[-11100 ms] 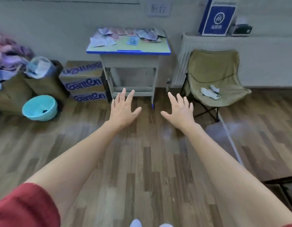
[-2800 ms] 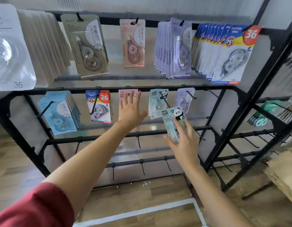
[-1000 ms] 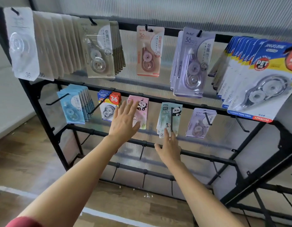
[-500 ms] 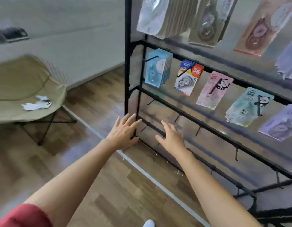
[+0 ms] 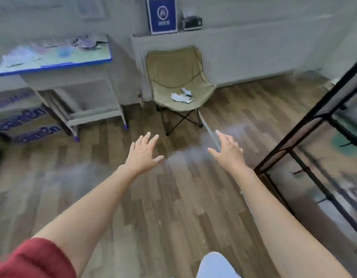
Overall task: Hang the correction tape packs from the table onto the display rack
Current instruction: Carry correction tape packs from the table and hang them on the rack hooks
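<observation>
Correction tape packs (image 5: 53,50): head view shows blurred scatter on top of table (image 5: 77,64), far left of room. Probably light, flat card with plastic blister. Card is stiff but can bend, so best to pinch at upper edge near hang hole, I think. Left hand (image 5: 143,155) and right hand (image 5: 227,152) both spread flat, empty, over floor, well apart from packs. Table stands ahead-left of left hand. Display rack (image 5: 316,115) at right edge.
</observation>
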